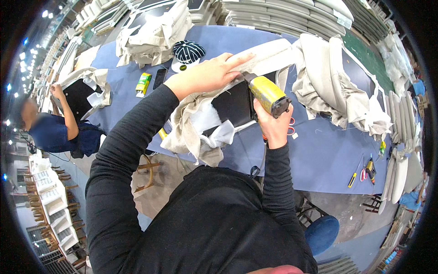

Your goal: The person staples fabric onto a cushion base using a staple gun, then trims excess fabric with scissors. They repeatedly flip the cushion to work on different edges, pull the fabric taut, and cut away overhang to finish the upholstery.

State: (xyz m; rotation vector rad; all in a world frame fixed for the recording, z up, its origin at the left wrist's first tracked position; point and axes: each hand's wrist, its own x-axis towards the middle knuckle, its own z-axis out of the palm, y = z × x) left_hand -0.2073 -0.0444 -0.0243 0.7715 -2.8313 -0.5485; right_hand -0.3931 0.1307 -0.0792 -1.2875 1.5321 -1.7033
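the left hand is lying spread, pressing beige fabric flat on a black panel on the blue table. the right hand is gripping a yellow stapler at the panel's edge. fabric looks soft, slack; best pinned near the edge.

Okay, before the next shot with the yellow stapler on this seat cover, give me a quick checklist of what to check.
1. Left hand flat on the beige fabric: ok.
2. Right hand gripping the yellow stapler: ok.
3. Left fingers apart from the stapler's nose: cannot tell, they are close.
4. Nose seated on the black panel edge: cannot tell.
5. Red scissors beside the right hand, not under the panel: ok.
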